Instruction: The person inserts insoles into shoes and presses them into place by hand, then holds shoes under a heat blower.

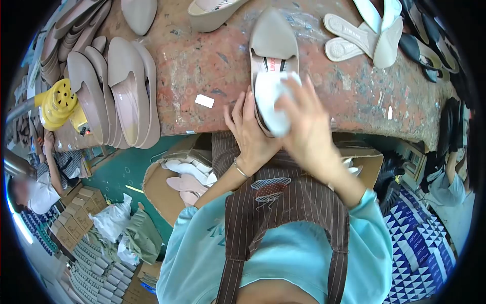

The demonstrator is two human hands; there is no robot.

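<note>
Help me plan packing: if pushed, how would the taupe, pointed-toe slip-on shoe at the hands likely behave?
The taupe, pointed-toe slip-on shoe would probably slide rather than roll, being long and set opening upward. It looks fairly light, given its hollow inside. It likely flexes slightly but holds shape, as its front stands smoothly domed.

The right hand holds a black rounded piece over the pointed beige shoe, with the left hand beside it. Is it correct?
Not black: the head view shows the right hand holding a white rounded piece over the pointed beige shoe, with the left hand beside it.
</note>
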